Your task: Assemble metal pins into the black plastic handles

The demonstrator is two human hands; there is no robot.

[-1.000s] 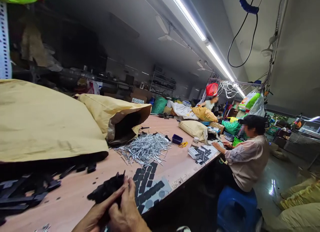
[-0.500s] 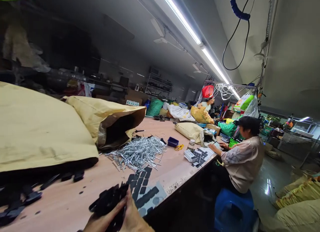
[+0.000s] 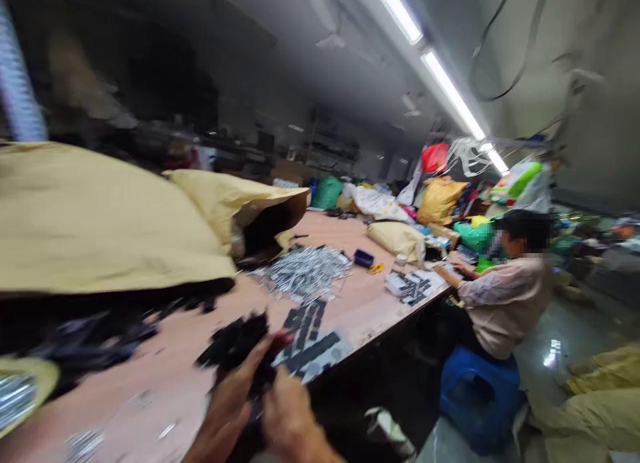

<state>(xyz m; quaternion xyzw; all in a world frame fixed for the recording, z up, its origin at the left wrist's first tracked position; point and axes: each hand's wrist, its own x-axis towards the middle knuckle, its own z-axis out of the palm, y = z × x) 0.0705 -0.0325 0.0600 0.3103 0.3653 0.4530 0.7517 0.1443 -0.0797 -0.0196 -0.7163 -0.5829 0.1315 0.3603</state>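
Just over the near edge of the table, my left hand (image 3: 233, 390) is closed around a bunch of dark black pieces (image 3: 237, 340), blurred by motion. My right hand (image 3: 290, 410) is close beside it, with its fingers curled against the lower part of the same bunch. The exact kind of pieces cannot be made out. Ahead of my hands, flat black pads (image 3: 305, 323) lie in rows on a pale sheet. Beyond them is a heap of thin silver metal pins or screws (image 3: 307, 273).
Large tan paper sacks (image 3: 100, 223) lie at left, with loose black pieces (image 3: 95, 340) in front. A round tray (image 3: 43, 383) holds silver pieces. A blue box (image 3: 363, 258) stands past the heap. A co-worker (image 3: 510, 290) sits on a blue stool (image 3: 480, 396) at right.
The view has swung left and shifted, bringing the round tray into sight. My hands have stayed on the black bunch, and the right hand now sits lower and farther from the left.
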